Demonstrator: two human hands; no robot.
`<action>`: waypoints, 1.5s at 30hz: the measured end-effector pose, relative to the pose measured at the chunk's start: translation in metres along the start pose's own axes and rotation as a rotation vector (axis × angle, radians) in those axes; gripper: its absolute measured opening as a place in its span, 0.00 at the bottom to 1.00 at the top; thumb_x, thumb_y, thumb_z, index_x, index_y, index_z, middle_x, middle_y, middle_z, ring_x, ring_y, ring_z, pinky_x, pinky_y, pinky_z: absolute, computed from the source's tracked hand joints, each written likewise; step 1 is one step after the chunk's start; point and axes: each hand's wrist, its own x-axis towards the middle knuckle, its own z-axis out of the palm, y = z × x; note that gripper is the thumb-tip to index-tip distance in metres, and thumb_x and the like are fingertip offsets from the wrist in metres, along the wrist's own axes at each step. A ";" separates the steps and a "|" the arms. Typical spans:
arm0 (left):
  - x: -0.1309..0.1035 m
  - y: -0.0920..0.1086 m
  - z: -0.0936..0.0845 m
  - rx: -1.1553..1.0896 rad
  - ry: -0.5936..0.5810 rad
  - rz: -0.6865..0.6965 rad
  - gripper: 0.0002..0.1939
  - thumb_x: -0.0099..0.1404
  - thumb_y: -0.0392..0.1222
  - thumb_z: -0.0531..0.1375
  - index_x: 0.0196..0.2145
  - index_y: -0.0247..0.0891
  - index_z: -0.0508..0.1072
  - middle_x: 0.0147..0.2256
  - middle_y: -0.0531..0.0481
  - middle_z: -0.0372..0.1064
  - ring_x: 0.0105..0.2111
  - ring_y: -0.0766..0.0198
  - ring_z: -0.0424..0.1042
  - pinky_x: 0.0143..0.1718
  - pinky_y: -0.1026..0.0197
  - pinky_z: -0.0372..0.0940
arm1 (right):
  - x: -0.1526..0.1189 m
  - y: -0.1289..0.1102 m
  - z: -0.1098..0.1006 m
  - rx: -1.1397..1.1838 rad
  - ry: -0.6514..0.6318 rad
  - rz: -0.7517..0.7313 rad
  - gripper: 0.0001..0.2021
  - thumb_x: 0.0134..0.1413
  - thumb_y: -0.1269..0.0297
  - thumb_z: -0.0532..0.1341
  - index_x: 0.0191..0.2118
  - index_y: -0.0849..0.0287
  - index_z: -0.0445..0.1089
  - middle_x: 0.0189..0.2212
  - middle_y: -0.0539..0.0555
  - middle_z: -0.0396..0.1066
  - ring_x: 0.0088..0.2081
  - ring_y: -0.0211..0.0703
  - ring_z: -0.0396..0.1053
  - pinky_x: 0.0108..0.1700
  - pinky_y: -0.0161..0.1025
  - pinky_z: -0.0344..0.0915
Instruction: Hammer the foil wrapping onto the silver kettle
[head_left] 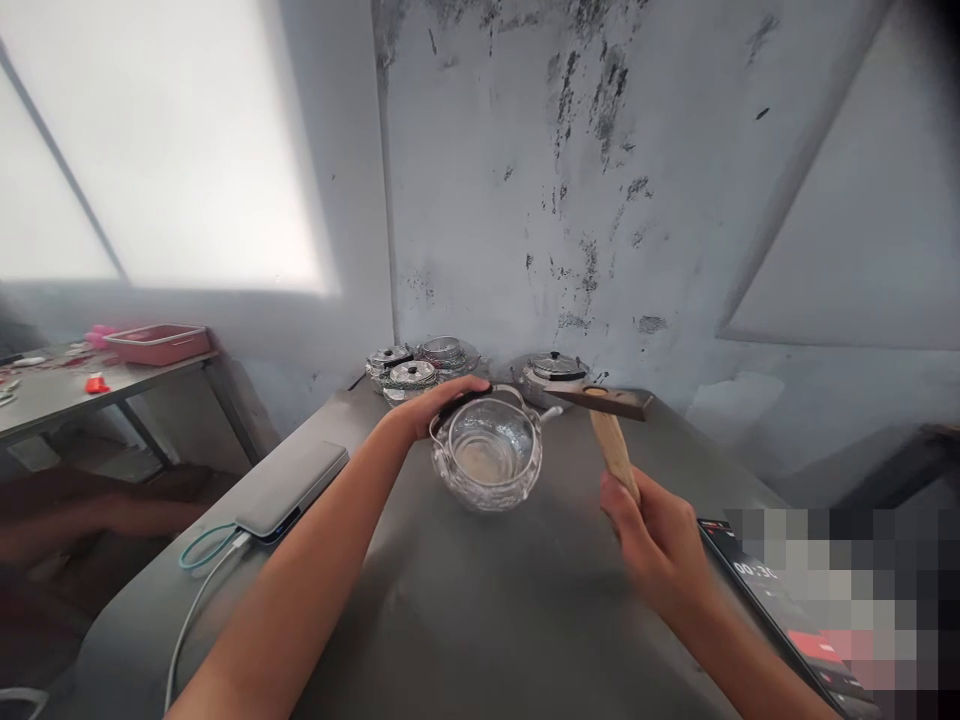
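A clear glass teapot without a lid is in the middle of the head view, tilted so its round mouth faces me. Its short spout points right, and a wire handle with a black grip is at its left rim. My left hand is closed around that grip; some fingers are hidden behind it. To the right, my right hand is wrapped round the wooden handle of a hammer. The dark metal head is upward, close to the teapot's spout but apart from it.
Several lidded glass teapots stand at the table's back left, and another teapot at the back right. A power bank with cables lies left, a phone right. A pink basket is on a side table; another person's arm shows left.
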 end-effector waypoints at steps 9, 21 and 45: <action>0.022 -0.028 -0.015 0.232 0.002 -0.086 0.19 0.58 0.59 0.62 0.30 0.39 0.76 0.27 0.49 0.73 0.24 0.62 0.70 0.23 0.63 0.63 | 0.003 0.004 0.005 0.078 0.019 0.073 0.23 0.65 0.46 0.51 0.24 0.54 0.48 0.20 0.44 0.43 0.22 0.34 0.43 0.24 0.37 0.42; -0.028 0.030 -0.004 0.859 -0.140 0.260 0.16 0.59 0.55 0.64 0.37 0.42 0.82 0.32 0.49 0.75 0.32 0.60 0.71 0.30 0.63 0.59 | 0.004 -0.004 0.003 -0.007 -0.014 0.066 0.22 0.66 0.47 0.49 0.24 0.54 0.49 0.19 0.44 0.46 0.21 0.34 0.46 0.24 0.36 0.45; -0.024 0.023 0.015 1.007 -0.467 0.051 0.13 0.59 0.52 0.62 0.27 0.40 0.77 0.24 0.51 0.64 0.22 0.65 0.58 0.25 0.62 0.54 | 0.007 -0.004 0.005 -0.058 -0.038 0.050 0.21 0.66 0.49 0.49 0.24 0.54 0.49 0.19 0.44 0.45 0.22 0.34 0.45 0.23 0.35 0.45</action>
